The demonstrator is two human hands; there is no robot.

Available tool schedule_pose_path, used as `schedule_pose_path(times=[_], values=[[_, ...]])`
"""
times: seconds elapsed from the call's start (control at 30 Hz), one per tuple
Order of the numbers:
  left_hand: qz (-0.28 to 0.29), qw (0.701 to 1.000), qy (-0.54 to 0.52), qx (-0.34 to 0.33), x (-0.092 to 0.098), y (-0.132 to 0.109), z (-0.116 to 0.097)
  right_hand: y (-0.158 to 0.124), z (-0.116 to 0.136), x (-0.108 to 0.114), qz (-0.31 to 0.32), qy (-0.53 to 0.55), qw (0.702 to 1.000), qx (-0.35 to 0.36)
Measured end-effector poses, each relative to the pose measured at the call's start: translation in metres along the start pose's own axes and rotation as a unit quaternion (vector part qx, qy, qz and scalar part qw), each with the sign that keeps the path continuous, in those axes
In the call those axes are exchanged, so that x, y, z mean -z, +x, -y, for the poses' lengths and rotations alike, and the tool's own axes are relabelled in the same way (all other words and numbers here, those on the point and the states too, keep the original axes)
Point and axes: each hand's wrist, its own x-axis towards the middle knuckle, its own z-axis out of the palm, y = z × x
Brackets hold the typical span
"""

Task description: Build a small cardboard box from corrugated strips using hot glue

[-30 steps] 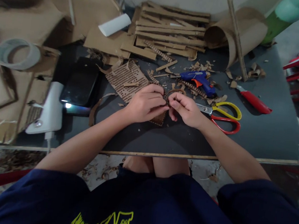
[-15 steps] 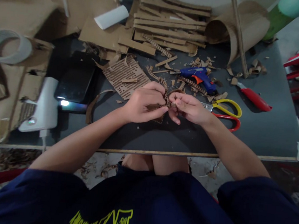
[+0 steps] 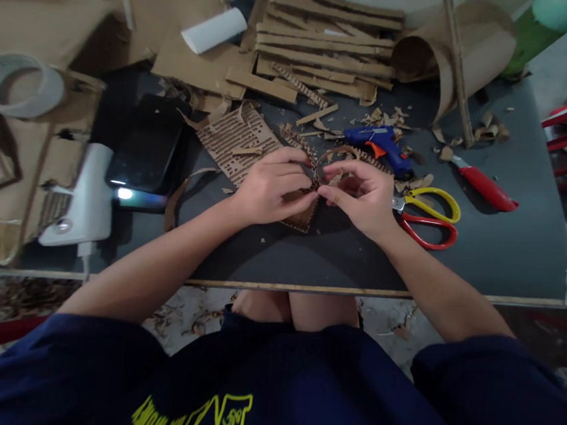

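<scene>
My left hand (image 3: pixel 278 188) grips a small piece of corrugated cardboard (image 3: pixel 303 218) whose ridged corner shows below the fingers. From the right, the thumb and fingertips of my right hand (image 3: pixel 358 194) pinch at the edge of that piece. A thin curled brown strip (image 3: pixel 337 151) arches up behind the right fingertips; whether it joins the piece I cannot tell. Just behind the left hand lies a flat sheet of exposed corrugated cardboard (image 3: pixel 235 138). Yellow-and-red-handled scissors (image 3: pixel 432 199) rest beside the right wrist, blades partly hidden by it.
A blue glue gun (image 3: pixel 380 147) lies behind my right hand, among cardboard scraps. Further right is a red-handled knife (image 3: pixel 486 187). Stacked cardboard strips (image 3: pixel 330 43) and a cardboard roll (image 3: pixel 460 49) stand at the back. At left are a black phone (image 3: pixel 144 149) and a tape roll (image 3: pixel 17 87).
My right hand has turned, its fingers lifting and its thumb now pressed against the piece's edge. More of the curled strip and the cardboard's corner shows. The left hand keeps its hold.
</scene>
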Motion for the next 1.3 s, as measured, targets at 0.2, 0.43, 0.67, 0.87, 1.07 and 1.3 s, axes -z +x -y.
schedule_pose_path(times=[0.2,0.43,0.67,0.87,1.07,1.3], values=[[0.043,0.996,0.017,0.075,0.0019,-0.0023,-0.0016,-0.0023,0.0009,-0.0004,0.025,-0.126,0.985,0.116],[0.064,0.992,0.001,0.109,-0.0008,-0.0033,0.0026,-0.0028,0.0014,-0.0003,0.03,-0.124,0.986,0.111],[0.043,0.998,0.0,0.048,-0.0035,-0.0046,0.0038,-0.0002,0.0027,0.0023,0.034,-0.158,0.975,0.15],[0.049,0.998,0.018,0.028,-0.0042,-0.0021,0.0005,0.0001,0.0014,0.0017,0.056,-0.162,0.977,0.125],[0.045,0.999,0.019,0.013,-0.0036,-0.0038,0.0021,0.0003,0.0005,0.0017,0.067,-0.126,0.986,0.087],[0.042,0.999,0.005,0.014,-0.0053,-0.0055,0.0052,0.0008,-0.0013,-0.0006,0.075,-0.047,0.996,0.028]])
